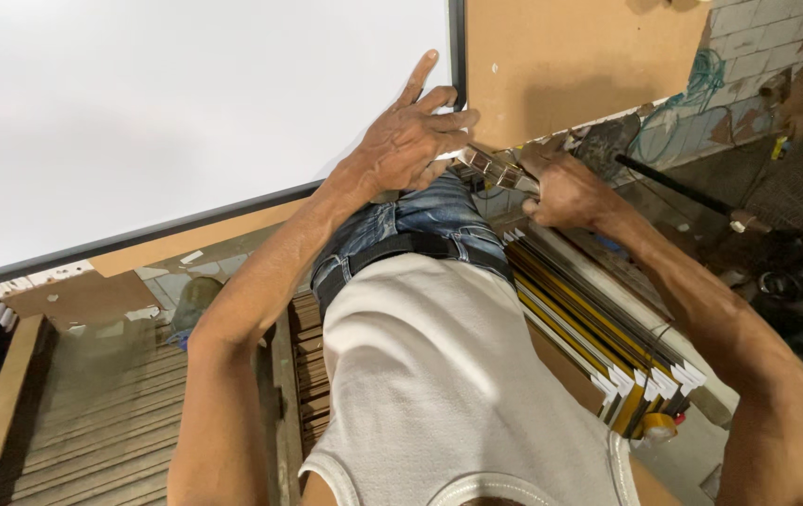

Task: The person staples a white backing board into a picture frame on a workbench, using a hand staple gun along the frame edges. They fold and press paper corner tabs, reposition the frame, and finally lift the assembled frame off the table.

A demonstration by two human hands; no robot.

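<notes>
At the corner of the big white panel with its thin black frame [456,47], the left hand [411,141] presses flat, fingers spread, while the right hand [565,192] grips a small metal tool [495,169]. Steady downward pressure likely keeps the corner from shifting.

White board [186,103] with thin black frame [457,47] under the left hand [411,141]. Plain brown backing sheet [570,56] just beyond both hands. Shiny silver metal tool [495,169] between left hand and right hand [565,192]. Faded blue jeans [420,220], black belt [401,248], white shirt [448,375] below the hands. Black, yellow-gold and white moulding strips [598,337] under the right hand.
</notes>
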